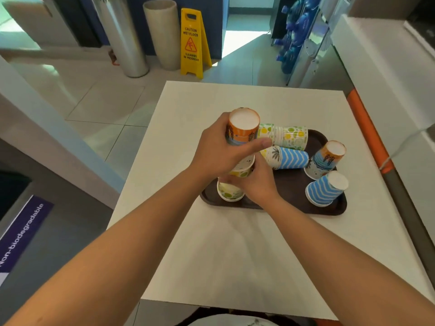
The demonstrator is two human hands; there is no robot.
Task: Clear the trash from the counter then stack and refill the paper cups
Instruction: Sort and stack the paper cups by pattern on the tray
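- Left hand [219,149] grips an inverted orange paper cup [243,125].
- Right hand [255,182] grips the stack [241,169] beneath.
- Right of the hands: two lying stacks, two inverted stacks on a dark tray [292,203].

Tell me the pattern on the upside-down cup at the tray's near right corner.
Blue and white wavy stripes on the cup, head view.

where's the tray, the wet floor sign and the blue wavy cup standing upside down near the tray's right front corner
tray [292,203], head view, bare front part of its floor
wet floor sign [193,43], head view, middle of its yellow front panel
blue wavy cup [324,188], head view, its striped side wall
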